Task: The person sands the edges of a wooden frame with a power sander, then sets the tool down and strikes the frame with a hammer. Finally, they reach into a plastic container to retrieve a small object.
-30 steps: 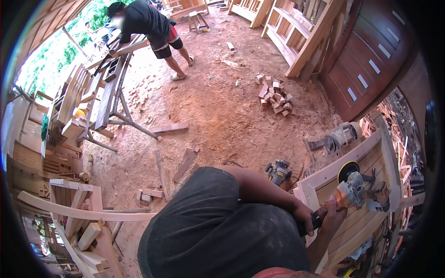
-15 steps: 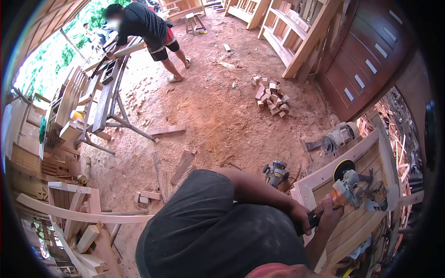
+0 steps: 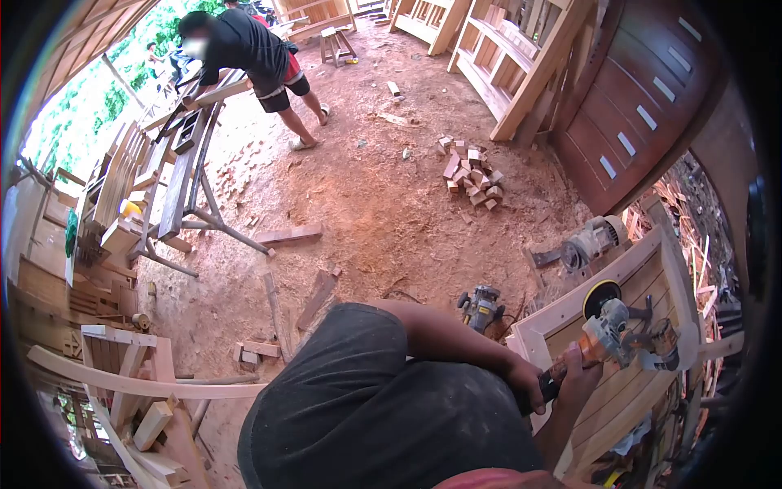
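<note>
An angle grinder (image 3: 597, 341) with an orange-and-grey body and a round yellow-rimmed pad (image 3: 601, 298) is held in both hands at the right. My right hand (image 3: 582, 376) wraps around its body. At the dark rear end, my left hand (image 3: 528, 386) is closed on the handle. The pad points up and away from me, above a slatted wooden panel (image 3: 607, 399) with a raised frame. Beside the grinder's head is another power tool (image 3: 661, 345), partly hidden and hard to make out.
A router (image 3: 481, 308) and a larger motor tool (image 3: 588, 244) sit beyond the panel. Wood offcuts (image 3: 472, 173) lie heaped on the dusty floor. A dark door (image 3: 643, 98) leans at upper right. Another person (image 3: 261, 65) bends over a workbench (image 3: 191, 171). Curved timber (image 3: 147, 381) crosses the lower left.
The view has shifted slightly, so the surroundings sit a little further left. Both hands keep the same grip on the grinder. The other person stays at the workbench.
</note>
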`<state>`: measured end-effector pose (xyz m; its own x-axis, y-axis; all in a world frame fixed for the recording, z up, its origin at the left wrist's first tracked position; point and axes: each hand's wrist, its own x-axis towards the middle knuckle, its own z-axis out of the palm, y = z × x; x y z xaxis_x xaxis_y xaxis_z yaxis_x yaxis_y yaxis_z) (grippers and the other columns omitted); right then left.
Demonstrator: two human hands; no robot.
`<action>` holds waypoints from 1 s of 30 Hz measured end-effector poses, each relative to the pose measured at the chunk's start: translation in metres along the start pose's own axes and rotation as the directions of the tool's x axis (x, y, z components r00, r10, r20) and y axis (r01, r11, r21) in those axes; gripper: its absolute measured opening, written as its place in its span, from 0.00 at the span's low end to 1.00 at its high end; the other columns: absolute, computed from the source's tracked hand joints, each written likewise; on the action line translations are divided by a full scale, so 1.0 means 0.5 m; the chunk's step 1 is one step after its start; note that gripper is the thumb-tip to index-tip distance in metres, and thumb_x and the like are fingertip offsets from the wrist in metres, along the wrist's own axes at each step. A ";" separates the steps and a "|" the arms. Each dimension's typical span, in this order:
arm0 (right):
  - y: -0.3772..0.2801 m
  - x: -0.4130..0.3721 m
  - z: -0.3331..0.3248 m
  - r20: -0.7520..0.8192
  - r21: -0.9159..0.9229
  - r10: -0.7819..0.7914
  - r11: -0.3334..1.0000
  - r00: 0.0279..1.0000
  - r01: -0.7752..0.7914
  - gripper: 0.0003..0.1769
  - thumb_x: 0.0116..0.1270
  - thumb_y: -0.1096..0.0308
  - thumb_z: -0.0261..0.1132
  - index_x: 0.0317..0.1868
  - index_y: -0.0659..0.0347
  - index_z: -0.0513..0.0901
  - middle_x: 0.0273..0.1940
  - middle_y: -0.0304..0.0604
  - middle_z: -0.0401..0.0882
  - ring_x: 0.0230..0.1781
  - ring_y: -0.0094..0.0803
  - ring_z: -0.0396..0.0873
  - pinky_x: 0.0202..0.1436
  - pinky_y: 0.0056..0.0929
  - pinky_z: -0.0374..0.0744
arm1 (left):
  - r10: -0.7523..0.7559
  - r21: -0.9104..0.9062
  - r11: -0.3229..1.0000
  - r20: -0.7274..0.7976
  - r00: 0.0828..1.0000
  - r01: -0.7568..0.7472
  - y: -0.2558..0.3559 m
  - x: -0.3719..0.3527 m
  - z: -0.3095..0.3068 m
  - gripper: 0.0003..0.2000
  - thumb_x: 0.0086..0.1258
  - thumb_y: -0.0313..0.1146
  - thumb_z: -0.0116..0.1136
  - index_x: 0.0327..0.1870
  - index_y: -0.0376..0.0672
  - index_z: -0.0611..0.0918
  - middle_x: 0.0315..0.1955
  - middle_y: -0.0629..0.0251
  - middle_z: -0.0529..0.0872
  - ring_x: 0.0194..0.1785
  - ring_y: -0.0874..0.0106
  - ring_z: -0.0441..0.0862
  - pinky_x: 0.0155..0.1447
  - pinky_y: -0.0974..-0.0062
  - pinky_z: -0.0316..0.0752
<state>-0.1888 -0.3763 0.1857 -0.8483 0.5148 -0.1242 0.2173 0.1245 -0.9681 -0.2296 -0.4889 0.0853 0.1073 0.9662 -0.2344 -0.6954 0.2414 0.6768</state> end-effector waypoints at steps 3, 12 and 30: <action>0.009 0.006 0.004 -0.042 -0.031 -0.090 0.996 0.995 0.089 0.25 0.70 0.64 0.73 0.57 0.74 0.76 0.42 0.49 0.83 0.34 0.32 0.84 0.38 0.31 0.84 | 0.030 -0.015 0.999 -0.009 1.000 -0.030 0.000 0.000 0.004 0.27 0.58 0.36 0.82 0.54 0.34 0.79 0.40 0.55 0.87 0.43 0.61 0.88 0.50 0.62 0.85; -0.028 -0.009 0.002 0.002 -0.001 -0.027 1.000 1.000 0.027 0.24 0.70 0.64 0.72 0.56 0.73 0.76 0.40 0.47 0.83 0.33 0.30 0.83 0.37 0.31 0.83 | 0.034 0.005 0.999 0.004 0.999 -0.034 0.004 0.004 0.008 0.25 0.59 0.36 0.81 0.51 0.35 0.81 0.38 0.57 0.87 0.41 0.63 0.87 0.48 0.63 0.85; 0.012 -0.005 -0.017 -0.020 -0.050 -0.009 0.999 1.000 0.008 0.28 0.70 0.62 0.73 0.60 0.74 0.74 0.45 0.51 0.82 0.38 0.34 0.85 0.43 0.34 0.85 | 0.049 0.011 0.999 -0.014 0.999 -0.049 -0.002 0.001 0.026 0.26 0.59 0.36 0.80 0.56 0.39 0.80 0.38 0.60 0.85 0.41 0.65 0.86 0.46 0.65 0.83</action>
<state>-0.1809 -0.3696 0.1820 -0.8402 0.5308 -0.1109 0.2343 0.1710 -0.9570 -0.2197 -0.4874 0.0935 0.0628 0.9756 -0.2104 -0.6922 0.1944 0.6951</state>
